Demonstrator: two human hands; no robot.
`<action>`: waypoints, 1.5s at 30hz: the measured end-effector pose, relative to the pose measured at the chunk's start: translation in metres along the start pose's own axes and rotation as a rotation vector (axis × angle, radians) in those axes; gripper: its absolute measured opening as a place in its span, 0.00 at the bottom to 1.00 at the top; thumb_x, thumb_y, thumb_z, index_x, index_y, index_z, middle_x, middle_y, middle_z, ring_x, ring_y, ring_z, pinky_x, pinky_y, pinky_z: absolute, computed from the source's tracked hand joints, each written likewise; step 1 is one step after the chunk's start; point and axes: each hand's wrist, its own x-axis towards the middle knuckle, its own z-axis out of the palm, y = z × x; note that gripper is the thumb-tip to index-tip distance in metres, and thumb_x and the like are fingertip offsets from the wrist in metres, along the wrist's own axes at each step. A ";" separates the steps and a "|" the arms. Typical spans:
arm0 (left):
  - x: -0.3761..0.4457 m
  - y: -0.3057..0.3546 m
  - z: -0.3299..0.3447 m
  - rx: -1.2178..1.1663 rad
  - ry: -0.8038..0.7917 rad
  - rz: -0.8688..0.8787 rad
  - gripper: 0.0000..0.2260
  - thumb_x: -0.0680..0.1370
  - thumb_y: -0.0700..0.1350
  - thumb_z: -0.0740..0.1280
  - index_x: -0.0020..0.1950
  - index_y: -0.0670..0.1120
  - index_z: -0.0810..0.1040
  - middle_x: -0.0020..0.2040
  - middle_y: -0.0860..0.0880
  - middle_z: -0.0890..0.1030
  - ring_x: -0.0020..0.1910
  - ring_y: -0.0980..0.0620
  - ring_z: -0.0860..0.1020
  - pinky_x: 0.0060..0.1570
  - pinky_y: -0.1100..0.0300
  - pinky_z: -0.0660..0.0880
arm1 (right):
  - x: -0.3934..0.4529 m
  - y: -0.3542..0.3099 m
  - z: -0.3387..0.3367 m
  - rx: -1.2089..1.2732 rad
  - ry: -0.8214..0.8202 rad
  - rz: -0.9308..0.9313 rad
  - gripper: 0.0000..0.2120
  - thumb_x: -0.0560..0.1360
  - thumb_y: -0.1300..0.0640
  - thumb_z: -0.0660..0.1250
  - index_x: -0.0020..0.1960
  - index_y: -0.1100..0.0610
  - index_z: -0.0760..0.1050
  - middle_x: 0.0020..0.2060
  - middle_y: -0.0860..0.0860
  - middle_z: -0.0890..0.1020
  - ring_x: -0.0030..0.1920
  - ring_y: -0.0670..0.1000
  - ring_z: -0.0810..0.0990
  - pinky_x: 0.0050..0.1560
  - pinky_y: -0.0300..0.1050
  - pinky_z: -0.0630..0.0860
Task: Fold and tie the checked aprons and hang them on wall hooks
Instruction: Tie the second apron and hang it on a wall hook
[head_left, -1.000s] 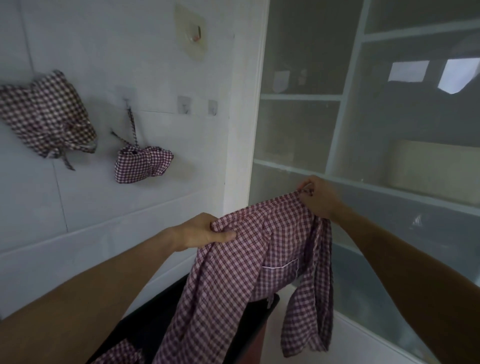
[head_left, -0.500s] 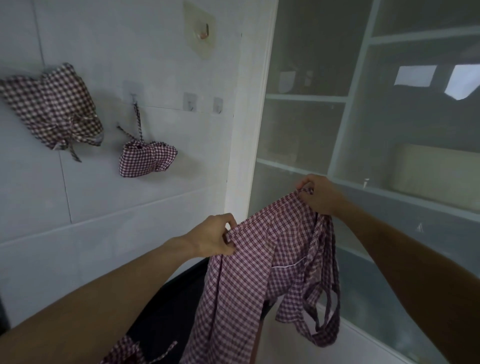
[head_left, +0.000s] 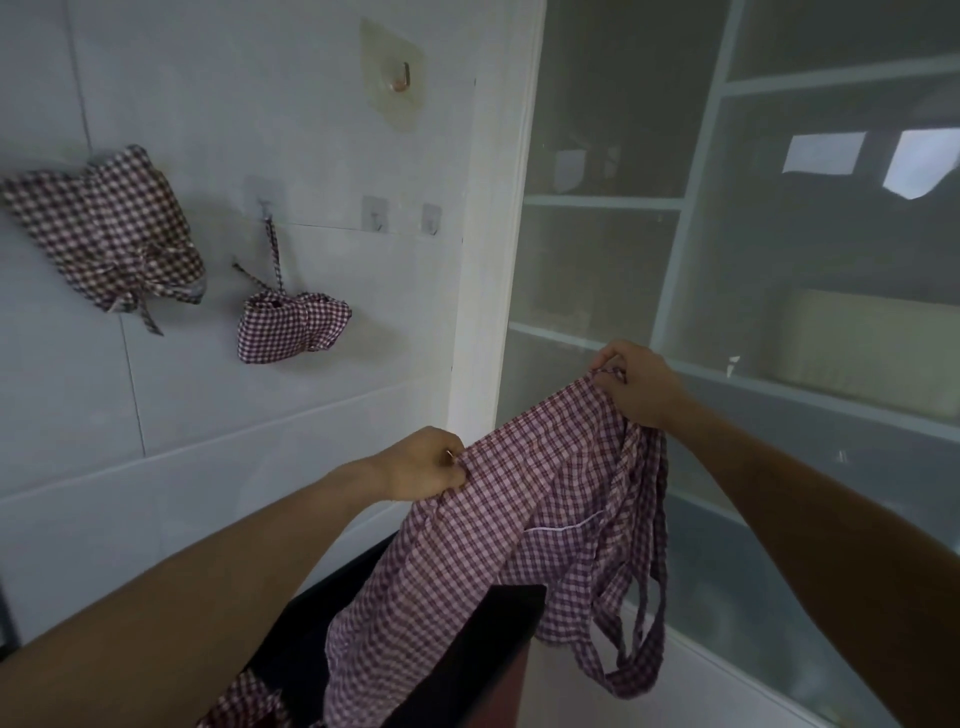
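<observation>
Both bare forearms are extended forward and upward from the lower corners of the view. The left hand (head_left: 423, 464) is held lower and nearer, its fingers curled and its thumb pressed against them in a pinch on the top edge of the checked apron (head_left: 519, 525). The right hand (head_left: 640, 383) is raised higher and farther out (knuckles toward the camera), its fingers closed around the apron's other upper corner.

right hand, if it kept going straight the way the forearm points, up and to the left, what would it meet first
Probably the white door frame, past the apron corner the right hand pinches. Depth is unclear from this single view, so it might instead meet the frosted glass panel beside it.
</observation>
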 end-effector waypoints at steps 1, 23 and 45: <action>-0.001 -0.001 0.002 -0.049 0.031 -0.026 0.08 0.81 0.44 0.64 0.43 0.46 0.77 0.39 0.50 0.78 0.37 0.56 0.74 0.38 0.67 0.71 | 0.000 0.001 0.000 0.012 0.022 0.002 0.03 0.79 0.61 0.67 0.50 0.54 0.75 0.53 0.52 0.81 0.53 0.50 0.77 0.55 0.44 0.71; -0.009 -0.021 -0.005 -0.328 -0.129 -0.096 0.07 0.76 0.39 0.73 0.53 0.39 0.84 0.50 0.44 0.85 0.48 0.53 0.81 0.55 0.59 0.78 | 0.011 0.039 0.006 0.000 -0.037 0.158 0.03 0.76 0.61 0.71 0.47 0.57 0.77 0.53 0.57 0.81 0.56 0.56 0.79 0.58 0.50 0.75; 0.012 -0.039 -0.009 -0.142 -0.067 -0.036 0.07 0.75 0.42 0.73 0.52 0.51 0.84 0.52 0.48 0.84 0.52 0.52 0.81 0.58 0.61 0.77 | 0.028 0.044 0.040 0.046 0.003 0.134 0.14 0.78 0.63 0.64 0.34 0.54 0.71 0.28 0.48 0.73 0.30 0.45 0.69 0.32 0.40 0.67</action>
